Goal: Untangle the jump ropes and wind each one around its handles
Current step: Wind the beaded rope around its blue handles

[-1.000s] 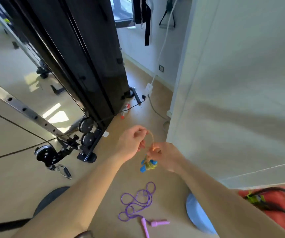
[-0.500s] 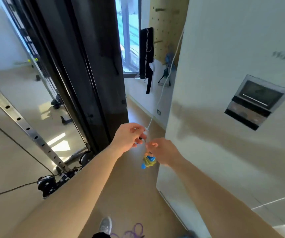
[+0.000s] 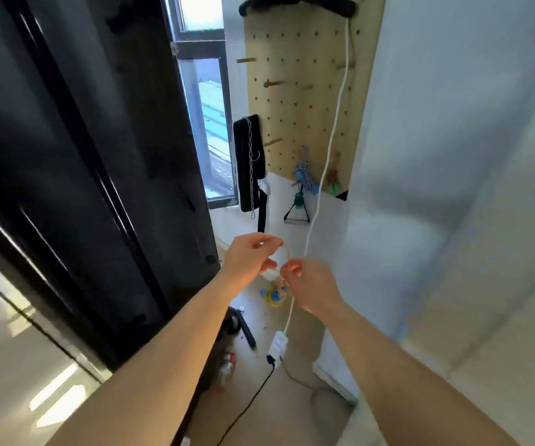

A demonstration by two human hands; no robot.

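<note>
Jump rope (image 3: 275, 295) above tan floor (image 3: 292, 412)

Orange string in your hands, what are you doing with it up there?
A person is pinching a loop of thin orange rope between the left hand and the right hand, held up in the air. Below the hands hangs a blue and yellow bundle, seemingly the rope already wound on its handles. A pegboard is on the wall ahead, so the loop may be about to go on a peg.
</note>
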